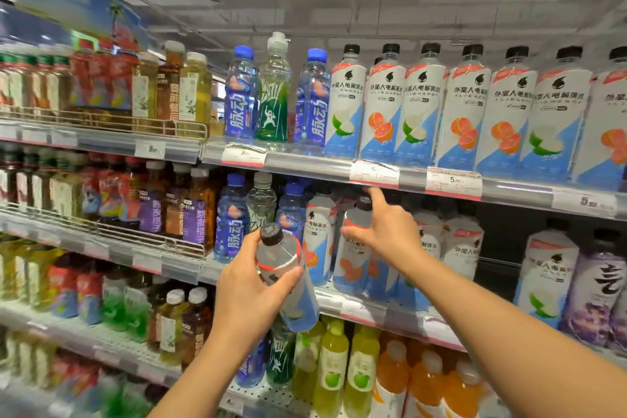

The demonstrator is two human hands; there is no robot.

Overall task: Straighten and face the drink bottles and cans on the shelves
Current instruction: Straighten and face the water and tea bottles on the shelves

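My left hand (251, 285) grips a white-and-blue electrolyte-water bottle (295, 292) with a black cap, held tilted in front of the second shelf. My right hand (386, 231) holds the shoulder of a second such bottle (353, 248), orange-slice label, standing on the second shelf (373, 310); the thumb and fingers wrap it and the index finger points up at the shelf rail above. More bottles of the same drink stand beside it. The top shelf (305, 163) carries a faced row of the same white bottles (464, 112).
Blue vitamin-water bottles (241, 95) and a green bottle (273, 92) stand left on the top shelf. Tea bottles behind wire rails (118, 125) fill the left bay. A dark gap (502, 241) lies right of my right hand, then purple-labelled bottles (597, 292). Juice bottles (359, 366) stand below.
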